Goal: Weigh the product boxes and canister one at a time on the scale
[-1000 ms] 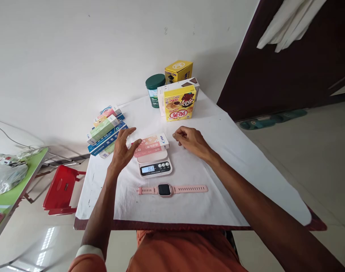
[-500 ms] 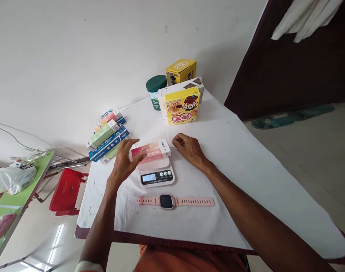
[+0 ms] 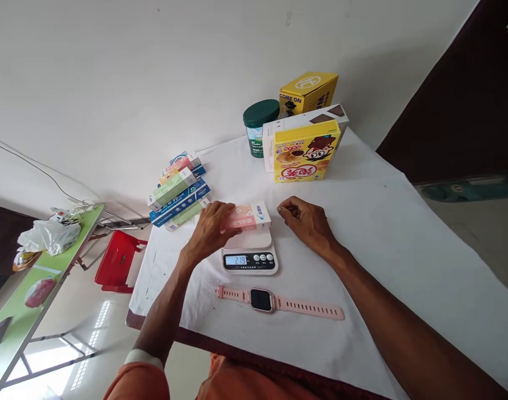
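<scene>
A pink and white toothpaste box [image 3: 249, 215] lies across a small white kitchen scale [image 3: 249, 256] whose display reads 21.9. My left hand [image 3: 212, 226] rests on the box's left end, fingers wrapped over it. On the white cloth just right of the box sits my right hand [image 3: 306, 221], its fingers curled in loosely with nothing visible in them. A pink smartwatch [image 3: 274, 301] lies flat in front of the scale.
Several toothpaste boxes [image 3: 177, 191] are stacked at the table's left edge. At the back stand a green-lidded jar [image 3: 258, 125], a yellow snack box [image 3: 304, 150] and a yellow carton [image 3: 307, 93]. A red stool [image 3: 118, 261] and a green table [image 3: 24, 294] are on the left.
My left hand has closed down onto the box's left end. The scale reading dropped from 36.3 to 21.9. The view shifted, so everything sits further right.
</scene>
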`<state>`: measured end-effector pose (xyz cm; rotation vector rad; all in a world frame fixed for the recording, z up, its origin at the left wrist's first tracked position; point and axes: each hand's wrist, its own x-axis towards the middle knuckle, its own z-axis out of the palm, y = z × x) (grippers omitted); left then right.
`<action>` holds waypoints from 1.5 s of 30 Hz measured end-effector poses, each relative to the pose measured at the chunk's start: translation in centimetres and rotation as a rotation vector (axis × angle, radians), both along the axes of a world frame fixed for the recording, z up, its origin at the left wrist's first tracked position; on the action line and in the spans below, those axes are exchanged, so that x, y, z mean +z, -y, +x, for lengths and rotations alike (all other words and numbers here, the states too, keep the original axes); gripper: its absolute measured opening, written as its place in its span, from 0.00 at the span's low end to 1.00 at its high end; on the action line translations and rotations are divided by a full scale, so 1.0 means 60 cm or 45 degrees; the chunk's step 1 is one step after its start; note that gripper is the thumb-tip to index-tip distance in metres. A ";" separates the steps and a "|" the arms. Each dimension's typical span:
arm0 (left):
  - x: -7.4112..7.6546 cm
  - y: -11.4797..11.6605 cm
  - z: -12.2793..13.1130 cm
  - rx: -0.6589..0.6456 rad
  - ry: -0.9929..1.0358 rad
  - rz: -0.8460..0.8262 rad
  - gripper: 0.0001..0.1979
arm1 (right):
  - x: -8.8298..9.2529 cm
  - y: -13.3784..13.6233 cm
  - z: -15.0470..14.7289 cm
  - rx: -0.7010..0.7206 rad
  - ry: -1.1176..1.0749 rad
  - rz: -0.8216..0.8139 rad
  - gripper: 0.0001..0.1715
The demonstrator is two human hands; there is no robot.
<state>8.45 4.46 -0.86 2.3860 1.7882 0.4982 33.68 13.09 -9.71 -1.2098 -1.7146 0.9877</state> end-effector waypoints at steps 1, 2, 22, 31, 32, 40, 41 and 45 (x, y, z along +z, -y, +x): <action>0.006 0.002 -0.011 0.030 0.026 0.052 0.23 | -0.001 0.000 0.000 0.000 -0.002 0.002 0.12; 0.015 0.004 -0.026 0.078 0.048 0.100 0.23 | -0.001 0.000 0.000 0.003 -0.005 0.005 0.12; 0.032 -0.026 -0.217 0.605 -0.267 0.269 0.29 | -0.007 0.000 -0.001 -0.002 -0.010 -0.017 0.13; 0.050 -0.060 -0.171 0.455 -0.219 0.431 0.39 | -0.004 -0.005 -0.003 -0.015 -0.037 -0.013 0.10; 0.056 -0.071 -0.149 0.373 -0.186 0.456 0.37 | -0.004 -0.006 -0.003 -0.013 -0.044 -0.010 0.10; 0.076 -0.263 0.067 -0.178 -0.081 0.338 0.43 | -0.005 -0.007 -0.005 -0.023 -0.050 0.011 0.08; 0.072 -0.291 0.089 -0.190 -0.073 0.323 0.44 | -0.005 -0.008 -0.005 -0.025 -0.055 0.014 0.08; 0.047 -0.357 0.151 -0.185 -0.125 0.235 0.40 | -0.009 -0.014 -0.008 -0.022 -0.081 0.022 0.07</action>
